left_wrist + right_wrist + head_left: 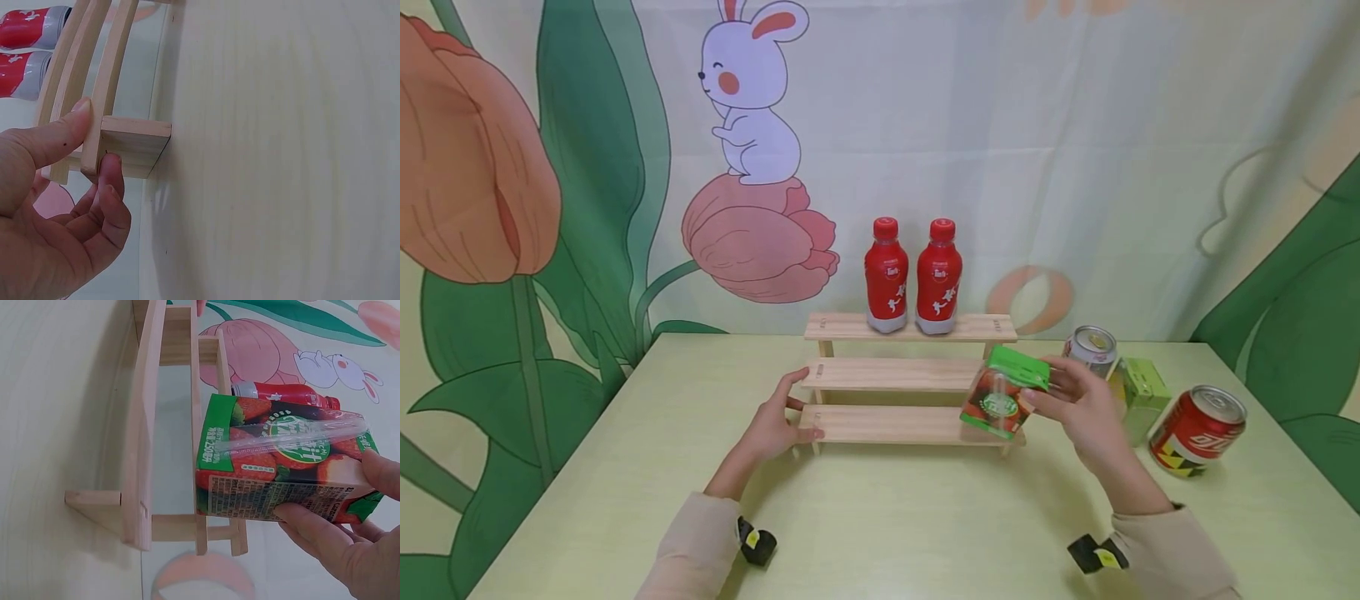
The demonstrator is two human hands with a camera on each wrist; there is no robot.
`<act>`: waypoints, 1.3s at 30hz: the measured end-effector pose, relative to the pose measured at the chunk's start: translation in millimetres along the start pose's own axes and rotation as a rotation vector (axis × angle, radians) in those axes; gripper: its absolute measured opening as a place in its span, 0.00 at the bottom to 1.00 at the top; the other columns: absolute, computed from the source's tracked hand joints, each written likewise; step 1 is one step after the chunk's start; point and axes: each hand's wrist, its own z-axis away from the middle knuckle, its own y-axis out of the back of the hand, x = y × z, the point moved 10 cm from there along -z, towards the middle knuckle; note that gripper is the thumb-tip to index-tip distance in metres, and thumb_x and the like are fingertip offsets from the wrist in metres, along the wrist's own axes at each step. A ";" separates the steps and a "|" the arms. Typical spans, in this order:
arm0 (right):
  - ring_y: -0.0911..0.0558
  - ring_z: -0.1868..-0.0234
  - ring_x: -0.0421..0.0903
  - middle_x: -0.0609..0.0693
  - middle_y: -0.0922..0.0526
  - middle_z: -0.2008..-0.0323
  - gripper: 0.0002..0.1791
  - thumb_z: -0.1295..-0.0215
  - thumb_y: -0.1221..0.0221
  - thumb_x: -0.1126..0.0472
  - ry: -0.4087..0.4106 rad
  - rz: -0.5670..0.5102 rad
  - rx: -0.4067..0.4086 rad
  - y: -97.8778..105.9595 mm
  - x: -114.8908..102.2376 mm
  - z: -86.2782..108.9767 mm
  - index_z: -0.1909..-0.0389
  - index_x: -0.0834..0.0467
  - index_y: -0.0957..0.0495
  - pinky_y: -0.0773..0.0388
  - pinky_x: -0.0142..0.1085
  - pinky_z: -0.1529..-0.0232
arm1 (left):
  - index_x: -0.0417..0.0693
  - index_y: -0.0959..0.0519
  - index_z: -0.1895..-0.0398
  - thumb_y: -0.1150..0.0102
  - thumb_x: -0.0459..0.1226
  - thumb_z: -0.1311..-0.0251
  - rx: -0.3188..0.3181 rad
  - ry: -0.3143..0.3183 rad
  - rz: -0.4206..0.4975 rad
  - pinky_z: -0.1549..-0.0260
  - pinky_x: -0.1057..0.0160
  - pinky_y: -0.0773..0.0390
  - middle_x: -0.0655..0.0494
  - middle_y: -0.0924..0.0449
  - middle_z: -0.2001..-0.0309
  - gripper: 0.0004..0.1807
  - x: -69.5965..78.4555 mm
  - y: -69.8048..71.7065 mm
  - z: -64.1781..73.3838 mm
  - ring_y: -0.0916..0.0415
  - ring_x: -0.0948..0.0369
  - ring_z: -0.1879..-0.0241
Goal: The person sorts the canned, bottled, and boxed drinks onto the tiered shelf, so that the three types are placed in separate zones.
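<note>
A small three-step wooden shelf [880,374] stands on the table. My left hand [772,421] grips its left end; in the left wrist view the thumb [80,115] presses one side of a board and curled fingers [112,181] sit at the other. Above the right part of the lower steps, my right hand [1086,408] holds a green-ended juice box [1003,393] tilted, thumb and fingers at its right end. Fruit pictures and a wrapped straw [290,439] show on the box in the right wrist view. Two red bottles [887,275] stand on the top step.
Right of the shelf stand a silver can [1092,346], a light green carton [1144,396] and a red soda can [1198,431], the first two partly behind my right hand. A printed curtain [925,125] hangs behind the table [880,525].
</note>
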 end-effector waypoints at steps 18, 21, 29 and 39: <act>0.21 0.61 0.36 0.59 0.24 0.53 0.26 0.44 0.41 0.72 0.005 -0.057 -0.002 -32.7 -10.1 -17.0 0.44 0.70 0.35 0.25 0.31 0.62 | 0.53 0.47 0.33 0.29 0.30 0.59 0.004 0.008 -0.009 0.74 0.62 0.30 0.37 0.27 0.55 0.50 1.4 -0.1 0.8 0.28 0.54 0.70; 0.21 0.60 0.38 0.63 0.26 0.51 0.25 0.43 0.41 0.72 0.011 -0.059 -0.014 -39.4 -12.1 -20.9 0.44 0.68 0.34 0.25 0.31 0.61 | 0.54 0.48 0.33 0.29 0.30 0.59 0.004 0.012 -0.013 0.73 0.62 0.30 0.38 0.27 0.54 0.50 0.4 0.2 0.8 0.28 0.54 0.70; 0.22 0.57 0.43 0.63 0.26 0.49 0.25 0.43 0.41 0.70 0.009 -0.080 -0.038 -56.0 -15.6 -30.2 0.43 0.67 0.34 0.26 0.31 0.59 | 0.54 0.47 0.33 0.29 0.30 0.59 0.004 0.015 -0.017 0.73 0.62 0.30 0.38 0.28 0.54 0.50 -1.1 0.0 -0.3 0.28 0.54 0.69; 0.23 0.54 0.50 0.62 0.26 0.49 0.25 0.45 0.40 0.72 0.005 -0.110 -0.046 -75.8 -18.0 -45.2 0.44 0.65 0.31 0.26 0.32 0.58 | 0.53 0.47 0.33 0.29 0.31 0.59 0.002 0.014 -0.016 0.73 0.62 0.30 0.37 0.28 0.55 0.50 0.1 0.0 -0.1 0.29 0.55 0.72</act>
